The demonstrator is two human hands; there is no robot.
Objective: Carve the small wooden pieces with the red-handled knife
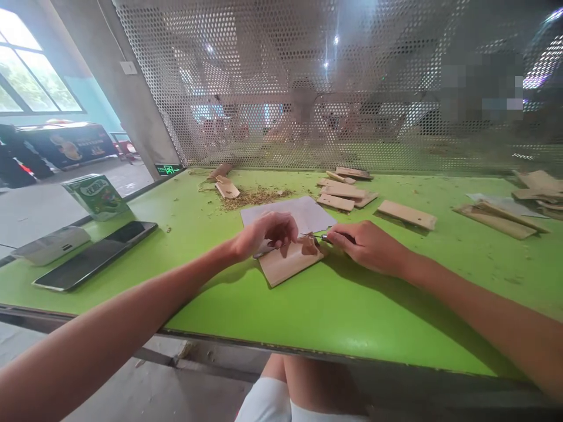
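Note:
A pale tan piece like bamboo or wood (285, 266) lies in front of me, its far edge partly on a sheet of white paper (308, 214). My left hand (270, 231) is curled above its far left edge, thumb and fingers drawn together; what they pinch, if anything, is hidden. A thin pointed hand tool (324, 237) with a metal collar is gripped in my right hand (369, 246). Its tip points left, over the piece's far edge, close to my left fingers. Most of the handle is covered by my fingers.
Crumbs and shavings (253, 199) lie beyond the paper, with similar tan pieces (347, 190) behind and more to the right (505, 220). On the left are a dark phone-like slab (94, 255), a white box (55, 245) and a green carton (97, 196). A perforated metal screen (281, 135) backs the green table.

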